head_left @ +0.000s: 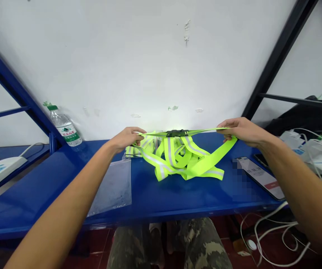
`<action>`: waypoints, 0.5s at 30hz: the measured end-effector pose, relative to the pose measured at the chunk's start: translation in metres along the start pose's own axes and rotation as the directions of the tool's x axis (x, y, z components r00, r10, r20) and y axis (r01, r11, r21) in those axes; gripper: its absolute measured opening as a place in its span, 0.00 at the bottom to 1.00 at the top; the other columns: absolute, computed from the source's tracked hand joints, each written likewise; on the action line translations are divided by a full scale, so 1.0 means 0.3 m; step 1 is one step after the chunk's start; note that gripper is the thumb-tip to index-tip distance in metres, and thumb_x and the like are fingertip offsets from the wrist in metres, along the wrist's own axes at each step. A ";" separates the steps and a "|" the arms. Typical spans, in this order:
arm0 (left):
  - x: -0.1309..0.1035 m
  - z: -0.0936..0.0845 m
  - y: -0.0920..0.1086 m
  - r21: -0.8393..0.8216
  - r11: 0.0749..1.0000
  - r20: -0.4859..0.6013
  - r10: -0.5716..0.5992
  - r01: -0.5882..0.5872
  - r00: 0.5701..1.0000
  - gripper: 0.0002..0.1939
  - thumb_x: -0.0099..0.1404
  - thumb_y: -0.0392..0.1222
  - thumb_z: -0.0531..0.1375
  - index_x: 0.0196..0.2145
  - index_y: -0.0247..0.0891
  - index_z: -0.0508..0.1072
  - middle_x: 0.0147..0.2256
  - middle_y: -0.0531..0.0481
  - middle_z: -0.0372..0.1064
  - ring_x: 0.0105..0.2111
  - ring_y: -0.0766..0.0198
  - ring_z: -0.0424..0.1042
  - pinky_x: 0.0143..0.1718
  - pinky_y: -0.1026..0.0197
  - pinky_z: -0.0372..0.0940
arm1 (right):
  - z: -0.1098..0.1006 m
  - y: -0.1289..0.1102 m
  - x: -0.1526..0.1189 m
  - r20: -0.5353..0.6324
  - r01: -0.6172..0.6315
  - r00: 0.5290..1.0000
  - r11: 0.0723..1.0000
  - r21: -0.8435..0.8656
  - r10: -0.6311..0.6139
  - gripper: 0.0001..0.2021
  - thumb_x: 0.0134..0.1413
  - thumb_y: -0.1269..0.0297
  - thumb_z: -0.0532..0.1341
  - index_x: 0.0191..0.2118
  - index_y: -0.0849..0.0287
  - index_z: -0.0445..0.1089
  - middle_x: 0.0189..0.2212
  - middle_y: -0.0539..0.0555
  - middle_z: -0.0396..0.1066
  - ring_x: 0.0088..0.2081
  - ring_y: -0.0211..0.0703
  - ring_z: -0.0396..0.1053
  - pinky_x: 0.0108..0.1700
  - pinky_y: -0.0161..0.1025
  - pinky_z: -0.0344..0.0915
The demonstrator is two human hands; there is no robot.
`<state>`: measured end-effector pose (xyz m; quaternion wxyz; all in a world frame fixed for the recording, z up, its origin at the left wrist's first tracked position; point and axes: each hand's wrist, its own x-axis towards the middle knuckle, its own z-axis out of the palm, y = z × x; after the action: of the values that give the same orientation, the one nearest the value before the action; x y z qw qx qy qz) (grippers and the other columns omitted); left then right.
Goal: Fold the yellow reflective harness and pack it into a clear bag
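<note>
With both hands [127, 139] [241, 130] pinching the yellow strap [203, 131] taut left and right, keep the tension even so the black buckle [177, 133] stays centred.

Both hands, left [127, 138] and right [241, 130] — pinching, wide apart — forearms angled inward.

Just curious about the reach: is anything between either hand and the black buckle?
Only the taut strap, held by the left hand and the right hand; nothing visible blocks the way to the black buckle.
</note>
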<state>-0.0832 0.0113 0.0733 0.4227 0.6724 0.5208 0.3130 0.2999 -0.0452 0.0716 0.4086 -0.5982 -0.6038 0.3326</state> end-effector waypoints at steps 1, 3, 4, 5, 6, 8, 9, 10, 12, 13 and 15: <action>-0.008 -0.022 -0.001 -0.051 0.996 0.080 -0.065 0.069 0.995 0.20 0.51 0.38 0.68 0.43 0.36 0.75 0.26 0.50 0.70 0.26 0.64 0.70 0.27 0.63 0.65 | -0.012 0.008 -0.003 0.021 -0.023 1.000 0.993 0.112 0.021 0.09 0.45 0.67 0.67 0.35 0.61 0.73 0.17 0.47 0.61 0.22 0.36 0.59 0.29 0.39 0.60; -0.021 -0.064 -0.005 -0.150 0.970 0.253 -0.150 0.192 0.956 0.24 0.50 0.37 0.69 0.47 0.38 0.75 0.31 0.47 0.73 0.29 0.62 0.72 0.29 0.60 0.68 | -0.034 0.018 -0.009 0.049 -0.057 0.998 0.957 0.283 0.045 0.12 0.45 0.71 0.67 0.39 0.61 0.73 0.18 0.47 0.61 0.22 0.34 0.58 0.29 0.40 0.59; -0.025 -0.081 -0.008 -0.201 0.953 0.309 -0.156 0.225 0.938 0.25 0.50 0.37 0.69 0.48 0.39 0.75 0.33 0.47 0.74 0.30 0.61 0.73 0.30 0.59 0.69 | -0.044 0.021 -0.011 0.049 -0.064 0.998 0.938 0.340 0.051 0.14 0.44 0.73 0.66 0.40 0.61 0.73 0.20 0.48 0.62 0.22 0.34 0.58 0.30 0.39 0.59; -0.027 -0.096 -0.011 -0.252 0.939 0.330 -0.143 0.233 0.933 0.24 0.51 0.36 0.68 0.48 0.39 0.75 0.34 0.46 0.74 0.31 0.61 0.73 0.30 0.59 0.70 | -0.052 0.022 -0.013 0.036 -0.062 0.998 0.921 0.384 0.052 0.14 0.44 0.74 0.66 0.41 0.60 0.73 0.22 0.49 0.64 0.23 0.34 0.60 0.30 0.39 0.59; -0.026 -0.107 -0.015 -0.304 0.926 0.316 -0.122 0.222 0.941 0.23 0.52 0.35 0.68 0.48 0.39 0.75 0.35 0.46 0.74 0.31 0.61 0.74 0.31 0.60 0.70 | -0.059 0.024 -0.013 0.013 -0.050 0.999 0.905 0.422 0.049 0.15 0.43 0.75 0.65 0.41 0.60 0.73 0.24 0.50 0.66 0.25 0.34 0.62 0.31 0.39 0.59; -0.016 -0.119 -0.024 -0.399 0.898 0.237 -0.094 0.185 0.967 0.20 0.53 0.34 0.67 0.46 0.39 0.75 0.37 0.46 0.74 0.33 0.62 0.74 0.31 0.62 0.71 | -0.064 0.025 -0.009 -0.048 -0.019 0.998 0.889 0.457 0.047 0.12 0.43 0.76 0.65 0.38 0.61 0.74 0.28 0.54 0.69 0.28 0.35 0.65 0.31 0.38 0.60; -0.005 -0.118 -0.029 -0.436 0.884 0.190 -0.092 0.168 0.978 0.19 0.53 0.33 0.66 0.44 0.38 0.75 0.37 0.46 0.74 0.33 0.63 0.74 0.32 0.63 0.71 | -0.062 0.024 -0.004 -0.091 -0.007 0.994 0.893 0.450 0.054 0.10 0.44 0.76 0.65 0.36 0.62 0.74 0.30 0.56 0.70 0.28 0.36 0.66 0.31 0.38 0.60; 0.009 -0.115 -0.034 -0.463 0.873 0.138 -0.098 0.152 0.986 0.17 0.53 0.32 0.66 0.43 0.37 0.75 0.37 0.46 0.74 0.33 0.64 0.74 0.32 0.64 0.71 | -0.056 0.023 0.003 -0.137 -0.001 0.988 0.904 0.428 0.066 0.09 0.44 0.76 0.65 0.35 0.62 0.74 0.30 0.57 0.71 0.28 0.36 0.67 0.29 0.37 0.60; 0.048 -0.101 -0.038 -0.456 0.884 0.007 -0.111 0.102 0.994 0.14 0.53 0.30 0.64 0.40 0.34 0.74 0.36 0.45 0.74 0.33 0.64 0.74 0.32 0.63 0.71 | -0.036 0.018 0.027 -0.227 -0.008 0.970 0.940 0.342 0.091 0.07 0.44 0.74 0.65 0.33 0.64 0.74 0.28 0.57 0.71 0.25 0.37 0.67 0.26 0.37 0.60; 0.074 -0.094 -0.033 -0.386 0.922 -0.097 -0.084 0.041 0.992 0.12 0.53 0.30 0.63 0.38 0.33 0.74 0.34 0.45 0.73 0.32 0.64 0.73 0.32 0.62 0.72 | -0.024 0.012 0.047 -0.278 -0.010 0.956 0.960 0.279 0.091 0.06 0.45 0.73 0.65 0.33 0.64 0.74 0.25 0.56 0.70 0.23 0.37 0.67 0.24 0.37 0.59; 0.137 -0.087 0.004 -0.117 0.986 -0.332 0.077 -0.122 0.940 0.08 0.55 0.31 0.62 0.36 0.32 0.72 0.31 0.46 0.72 0.32 0.63 0.73 0.31 0.59 0.72 | -0.007 -0.011 0.105 -0.399 0.018 0.916 0.992 0.127 0.035 0.05 0.46 0.70 0.64 0.33 0.64 0.73 0.20 0.53 0.66 0.20 0.38 0.65 0.21 0.37 0.58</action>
<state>-0.0945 0.0573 0.0852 0.3592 0.6066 0.5262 0.4756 0.3018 -0.0143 0.0784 0.5594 -0.6289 -0.4822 0.2429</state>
